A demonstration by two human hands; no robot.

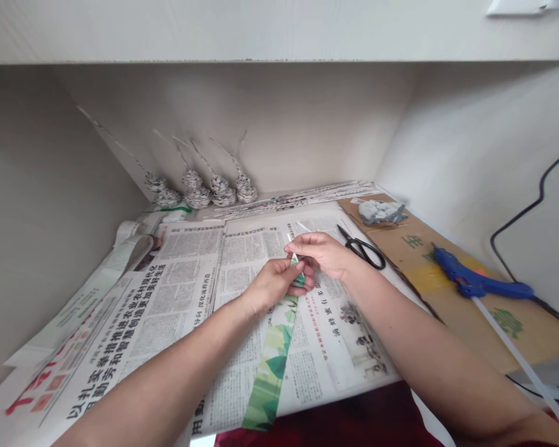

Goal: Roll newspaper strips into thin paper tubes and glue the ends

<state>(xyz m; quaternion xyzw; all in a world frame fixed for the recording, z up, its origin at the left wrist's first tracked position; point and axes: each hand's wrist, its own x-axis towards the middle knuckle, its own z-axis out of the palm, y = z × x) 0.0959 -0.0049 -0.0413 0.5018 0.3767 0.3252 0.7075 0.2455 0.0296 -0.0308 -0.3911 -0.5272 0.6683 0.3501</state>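
Observation:
A long green leaf-patterned paper strip (274, 366) runs from the front edge of the table up to my hands. My left hand (277, 280) pinches its upper end, thumb on top. Close against it, my right hand (319, 253) has thumb and forefinger closed at the strip's narrow, pointed tip, where a thin white end sticks out. Some fingers of the right hand curl beneath the strip and are partly hidden. Under both hands lie spread newspaper sheets (177, 298). Black-handled scissors (363, 248) rest just right of my right hand.
Several gourd-shaped woven paper pieces (198, 189) with long stems stand at the back left. Thin rolled paper sticks (298, 200) lie along the back wall. On the cardboard (419, 273) at right are a blue glue gun (479, 279) with its glue stick and a crumpled bundle (382, 212).

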